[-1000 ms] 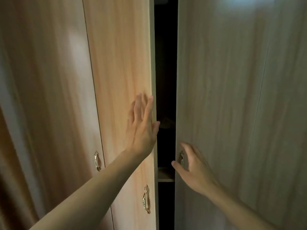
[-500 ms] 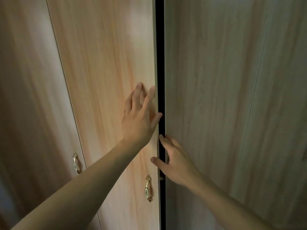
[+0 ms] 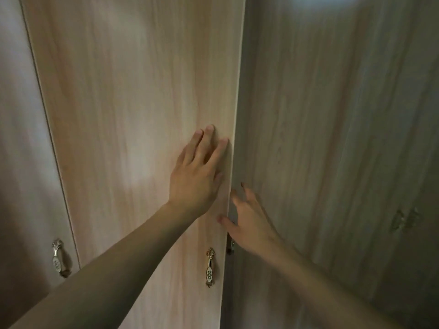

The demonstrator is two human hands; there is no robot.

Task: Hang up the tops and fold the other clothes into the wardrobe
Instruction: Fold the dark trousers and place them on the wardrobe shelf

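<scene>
Pressing on the wardrobe (image 3: 19, 150) with both hands, you stand so close that its wood-grain front fills the view from 9 to 3 o'clock; no garment shows anywhere. A pale door (image 3: 123, 103) takes the middle and a shaded door (image 3: 332, 138) runs from 12 to 4 o'clock. Their edges meet in a seam (image 3: 238, 91) at centre, the pale edge standing slightly proud.

Your left hand (image 3: 197, 176) lies flat on the pale door on the 9 o'clock side of the seam, fingers straight, holding nothing. Your right hand (image 3: 251, 222), at 5 o'clock of it, rests loose and spread on the shaded door, thumb (image 3: 223, 220) reaching across the seam, gripping nothing.

The step appears to be shutting the pair. Push with flat palms, draw that thumb clear of the seam so it is not nipped, and press until both faces sit flush.

A gold handle (image 3: 210, 267) hangs at 6 o'clock, a second handle (image 3: 58, 257) at 8. The inside is hidden, so whether tops hang or folds are stacked cannot be told. A small fitting (image 3: 230, 245) at the seam is half covered by your wrist, and two handles (image 3: 406, 218) at 3 o'clock are too blurred to read.
</scene>
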